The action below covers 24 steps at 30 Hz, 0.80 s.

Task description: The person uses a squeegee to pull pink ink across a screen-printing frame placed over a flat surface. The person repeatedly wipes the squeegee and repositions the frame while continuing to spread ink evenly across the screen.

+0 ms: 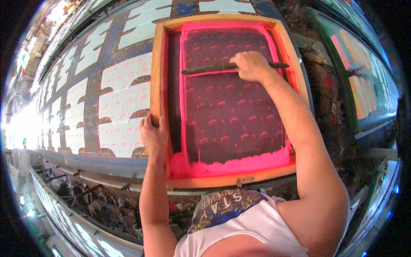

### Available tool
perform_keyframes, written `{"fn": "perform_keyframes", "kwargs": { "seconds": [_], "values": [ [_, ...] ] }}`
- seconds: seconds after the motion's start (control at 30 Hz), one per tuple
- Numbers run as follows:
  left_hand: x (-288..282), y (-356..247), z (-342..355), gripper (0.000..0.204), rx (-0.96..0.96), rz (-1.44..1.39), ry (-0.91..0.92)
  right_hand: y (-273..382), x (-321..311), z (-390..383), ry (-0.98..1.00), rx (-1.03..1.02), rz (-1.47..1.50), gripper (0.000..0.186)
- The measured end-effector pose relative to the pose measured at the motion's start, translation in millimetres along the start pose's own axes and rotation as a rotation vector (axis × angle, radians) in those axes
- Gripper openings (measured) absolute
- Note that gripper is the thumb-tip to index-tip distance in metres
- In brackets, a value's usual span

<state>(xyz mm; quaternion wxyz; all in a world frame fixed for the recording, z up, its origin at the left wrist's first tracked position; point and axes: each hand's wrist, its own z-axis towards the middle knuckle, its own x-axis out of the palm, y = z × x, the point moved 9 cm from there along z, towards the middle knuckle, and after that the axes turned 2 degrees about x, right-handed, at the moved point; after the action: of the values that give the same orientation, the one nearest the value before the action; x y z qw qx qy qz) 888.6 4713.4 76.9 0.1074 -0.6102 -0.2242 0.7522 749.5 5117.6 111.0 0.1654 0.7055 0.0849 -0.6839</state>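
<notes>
Workshop table (93, 103), long and dark: running off toward the left, carrying rows of white cut pieces (128, 100), several of them showing small pink marks. Second table (327, 30), greenish: standing apart on the right, carrying pale orange and pink stacks (358, 96) along its left edge. One wooden frame (157, 64): lying on the dark table, its near edge bearing a small metal fitting (245, 180). One dark mesh (231, 115): stretching inside the frame (small pink motifs showing across it). Pink ink (257, 165): banding the mesh on all sides, lying thickest along the frame's near edge. One dark bar (205, 69): spanning the mesh crosswise, lying nearer the frame's far edge. Right hand (251, 65): closing over the bar, right of its middle. Left hand (154, 135): curling partly shut around the frame's left edge, below halfway, gripping the wood
</notes>
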Motion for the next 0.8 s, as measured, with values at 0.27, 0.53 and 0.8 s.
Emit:
{"fn": "perform_keyframes", "kwargs": {
  "seconds": [0.27,0.53,0.8],
  "values": [
    [4.3,4.9,1.3,0.057,0.079,-0.094,-0.016,98.3,9.4,-154.3,0.011,0.034,0.111,0.032],
    [5.6,5.9,1.9,0.053,0.129,-0.029,-0.06,179.9,17.8,-269.2,-0.045,0.034,0.069,0.03],
    [-3.7,-3.2,-1.2,0.056,0.074,0.009,-0.053,209.5,20.1,-323.4,-0.089,-0.07,0.094,0.055]
  ]
}}
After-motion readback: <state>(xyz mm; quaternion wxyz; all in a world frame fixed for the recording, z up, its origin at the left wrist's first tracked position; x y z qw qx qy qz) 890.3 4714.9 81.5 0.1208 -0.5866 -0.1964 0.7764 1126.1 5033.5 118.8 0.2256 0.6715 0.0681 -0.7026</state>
